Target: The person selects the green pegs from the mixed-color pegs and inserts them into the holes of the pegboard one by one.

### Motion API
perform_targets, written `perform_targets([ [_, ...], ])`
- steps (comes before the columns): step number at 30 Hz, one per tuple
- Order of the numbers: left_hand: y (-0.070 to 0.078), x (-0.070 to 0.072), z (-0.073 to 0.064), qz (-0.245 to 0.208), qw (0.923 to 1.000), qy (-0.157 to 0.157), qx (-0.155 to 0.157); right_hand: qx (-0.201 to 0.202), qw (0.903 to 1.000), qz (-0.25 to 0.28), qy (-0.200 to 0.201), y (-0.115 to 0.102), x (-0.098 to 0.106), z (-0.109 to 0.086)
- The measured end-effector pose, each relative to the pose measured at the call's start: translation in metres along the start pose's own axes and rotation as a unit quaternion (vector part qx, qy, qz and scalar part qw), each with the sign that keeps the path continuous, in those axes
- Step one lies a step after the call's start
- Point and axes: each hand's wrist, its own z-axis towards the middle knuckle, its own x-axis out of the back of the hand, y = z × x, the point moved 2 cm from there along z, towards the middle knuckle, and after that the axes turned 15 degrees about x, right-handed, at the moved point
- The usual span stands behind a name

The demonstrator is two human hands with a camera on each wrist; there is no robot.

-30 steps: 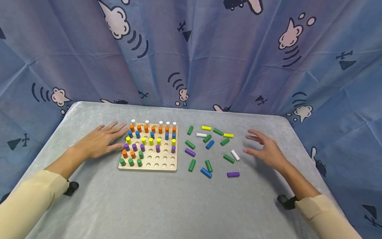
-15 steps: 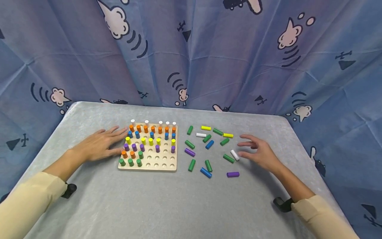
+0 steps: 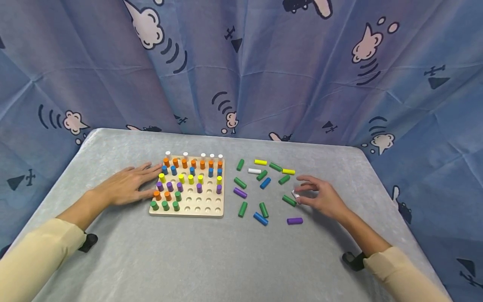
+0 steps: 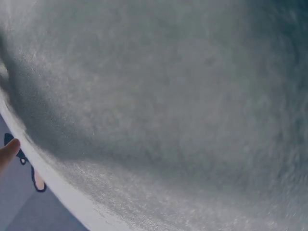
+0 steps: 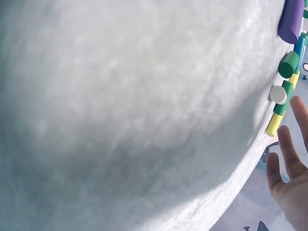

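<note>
Head view: a white peg [image 3: 294,193] is lying on the right part of the grey surface [image 3: 211,260], between the thumb and fingertips of the right hand [image 3: 322,200], whose fingers are standing moderately apart (whether they are touching the peg, I cannot tell). A green peg [image 3: 289,201] is lying just left of it, a purple peg [image 3: 294,221] nearer and a yellow peg [image 3: 288,171] farther off. Other loose pegs [image 3: 265,182] are lying scattered leftward, toward a wooden board [image 3: 185,214]. There, rows of coloured pegs [image 3: 190,179] are standing in holes, white ones along the far edge. The left hand [image 3: 126,184] is touching the board's left side, its fingers lying wide and holding nothing. Beyond the surface's far edge, a patterned blue-purple curtain [image 3: 264,84] is hanging.
</note>
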Motion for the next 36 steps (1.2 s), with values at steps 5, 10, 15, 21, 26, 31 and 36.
perform_targets([
  [5,-0.001,-0.001,0.001,-0.001,1.0000,-0.003,0.003,0.002,1.0000,-0.003,-0.002,0.002,-0.005,0.000],
  [10,-0.001,-0.002,0.002,-0.003,1.0000,-0.005,0.004,-0.002,1.0000,0.005,-0.008,0.001,-0.009,-0.001],
  [15,-0.001,-0.003,0.001,-0.005,1.0000,-0.002,0.000,-0.007,0.9998,0.005,-0.017,0.001,-0.013,-0.002],
  [21,-0.001,-0.002,0.000,0.001,1.0000,0.002,-0.010,-0.006,0.9994,-0.011,-0.032,0.000,-0.014,-0.003],
  [26,0.000,0.000,0.000,0.009,0.9999,0.000,-0.012,0.005,0.9981,-0.034,-0.052,-0.002,-0.015,-0.002],
  [31,0.001,0.001,0.000,0.011,0.9998,0.001,-0.013,0.018,0.9968,-0.061,-0.049,-0.004,-0.017,-0.002],
  [36,0.001,0.002,0.002,0.014,0.9998,0.003,-0.015,0.020,0.9964,-0.071,-0.041,-0.004,-0.018,-0.002],
])
